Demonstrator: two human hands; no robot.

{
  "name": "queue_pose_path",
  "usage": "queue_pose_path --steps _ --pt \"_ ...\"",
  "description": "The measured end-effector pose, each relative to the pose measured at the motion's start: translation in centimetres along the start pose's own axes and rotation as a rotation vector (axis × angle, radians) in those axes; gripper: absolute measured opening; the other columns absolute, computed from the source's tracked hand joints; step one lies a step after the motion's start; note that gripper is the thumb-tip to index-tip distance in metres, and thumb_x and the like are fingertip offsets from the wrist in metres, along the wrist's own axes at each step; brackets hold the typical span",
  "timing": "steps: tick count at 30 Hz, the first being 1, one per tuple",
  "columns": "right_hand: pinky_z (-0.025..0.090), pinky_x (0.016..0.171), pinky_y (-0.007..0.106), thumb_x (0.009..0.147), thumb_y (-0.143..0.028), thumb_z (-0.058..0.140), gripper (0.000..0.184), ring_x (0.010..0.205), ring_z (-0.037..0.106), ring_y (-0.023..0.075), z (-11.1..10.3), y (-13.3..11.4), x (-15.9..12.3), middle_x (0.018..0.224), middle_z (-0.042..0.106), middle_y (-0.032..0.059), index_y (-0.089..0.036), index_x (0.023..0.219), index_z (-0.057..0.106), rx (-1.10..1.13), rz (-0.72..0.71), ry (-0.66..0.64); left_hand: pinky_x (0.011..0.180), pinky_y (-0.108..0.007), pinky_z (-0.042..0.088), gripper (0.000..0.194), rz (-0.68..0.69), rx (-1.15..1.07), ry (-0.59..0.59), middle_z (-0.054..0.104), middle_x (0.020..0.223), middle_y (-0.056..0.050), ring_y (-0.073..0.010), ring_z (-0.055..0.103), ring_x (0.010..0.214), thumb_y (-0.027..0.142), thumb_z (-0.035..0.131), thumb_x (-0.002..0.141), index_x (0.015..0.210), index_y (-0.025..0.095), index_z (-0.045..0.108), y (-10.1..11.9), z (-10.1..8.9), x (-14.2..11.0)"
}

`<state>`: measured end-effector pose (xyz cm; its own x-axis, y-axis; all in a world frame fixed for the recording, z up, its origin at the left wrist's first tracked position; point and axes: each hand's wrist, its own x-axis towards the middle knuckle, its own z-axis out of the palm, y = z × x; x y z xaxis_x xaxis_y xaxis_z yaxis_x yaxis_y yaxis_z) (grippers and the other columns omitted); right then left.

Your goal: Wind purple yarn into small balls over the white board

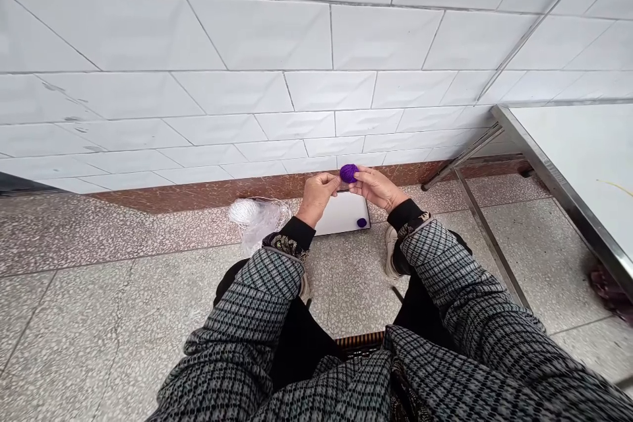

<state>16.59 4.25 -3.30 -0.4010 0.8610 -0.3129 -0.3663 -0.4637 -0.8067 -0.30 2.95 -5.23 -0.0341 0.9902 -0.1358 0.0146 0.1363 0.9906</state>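
A small ball of purple yarn [349,173] is held up in front of me between my two hands. The fingers of my right hand [376,188] grip it from the right side. My left hand [318,196] is closed in a pinch right at the ball's left edge; a strand between its fingertips is too fine to make out. Below the hands, a shallow white tray [336,221] with a dark rim lies on the floor. In its near right corner sits a second, smaller purple yarn ball [362,222].
White yarn [244,211] in a clear plastic bag [262,227] lies on the floor left of the tray. A white-tiled wall [306,33] rises ahead. At right stands a metal-framed table [568,145]. My shoes [393,252] flank the tray's near side.
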Motion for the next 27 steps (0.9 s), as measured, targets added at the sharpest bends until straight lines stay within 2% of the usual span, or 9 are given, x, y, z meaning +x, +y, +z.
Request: queue_pose_path --steps 6,10,14,20,22,24,27 --pt "0.059 0.073 0.022 0.082 -0.015 0.074 0.017 0.072 0.067 0.011 0.3 0.0 0.0 0.084 0.074 0.0035 -0.016 0.097 0.068 -0.034 -0.024 0.046 0.057 -0.023 0.042 0.014 -0.087 -0.145 -0.055 0.062 0.062 0.002 -0.0073 0.049 0.049 0.027 0.07 0.074 0.071 0.014 0.064 0.1 0.3 -0.3" --pt "0.059 0.077 0.024 0.079 -0.018 0.076 0.021 0.081 0.07 0.0115 0.2 0.5 0.3 0.097 0.075 0.002 -0.018 0.099 0.069 -0.097 -0.097 0.089 0.057 -0.024 0.044 0.014 -0.148 -0.17 -0.045 0.06 0.06 0.003 -0.0072 0.05 0.047 0.025 0.071 0.075 0.072 0.014 0.063 0.3 0.3 -0.3" --pt "0.06 0.083 0.028 0.076 -0.019 0.078 0.026 0.084 0.069 0.0124 0.3 1.2 0.6 0.103 0.074 0.0015 -0.019 0.099 0.067 -0.104 -0.14 0.109 0.056 -0.023 0.044 0.013 -0.134 -0.152 -0.041 0.062 0.06 0.002 -0.0072 0.05 0.048 0.024 0.071 0.074 0.07 0.014 0.062 0.3 0.3 -0.4" --pt "0.059 0.086 0.03 0.073 -0.018 0.075 0.033 0.084 0.068 0.0131 0.5 1.8 1.2 0.102 0.073 0.0021 -0.019 0.105 0.066 -0.177 -0.174 0.159 0.053 -0.022 0.041 0.016 -0.059 -0.023 -0.056 0.066 0.062 -0.002 -0.008 0.049 0.048 0.026 0.067 0.075 0.065 0.015 0.061 -0.6 0.0 0.1" --pt "0.059 0.086 0.031 0.074 -0.018 0.074 0.035 0.084 0.068 0.0135 0.3 1.7 1.4 0.099 0.072 0.0016 -0.019 0.108 0.066 -0.236 -0.193 0.183 0.054 -0.023 0.042 0.017 -0.035 0.048 -0.104 0.069 0.065 -0.004 -0.0091 0.051 0.049 0.029 0.065 0.078 0.068 0.015 0.064 -1.4 -0.2 0.7" --pt "0.06 0.084 0.032 0.075 -0.018 0.074 0.037 0.083 0.07 0.0144 0.1 1.5 1.4 0.097 0.072 0.0018 -0.02 0.111 0.066 -0.274 -0.194 0.219 0.055 -0.024 0.044 0.022 -0.002 0.216 -0.188 0.071 0.069 -0.006 -0.0111 0.054 0.051 0.034 0.061 0.083 0.074 0.015 0.069 -2.7 -0.4 1.5" --pt "0.062 0.078 0.031 0.077 -0.016 0.074 0.04 0.08 0.072 0.0148 0.0 0.7 0.8 0.1 0.072 0.0038 -0.02 0.116 0.065 -0.267 -0.173 0.249 0.06 -0.026 0.047 0.027 -0.041 0.743 -0.376 0.073 0.075 -0.007 -0.0165 0.064 0.063 0.035 0.054 0.088 0.077 0.017 0.072 -6.1 -0.6 2.3"
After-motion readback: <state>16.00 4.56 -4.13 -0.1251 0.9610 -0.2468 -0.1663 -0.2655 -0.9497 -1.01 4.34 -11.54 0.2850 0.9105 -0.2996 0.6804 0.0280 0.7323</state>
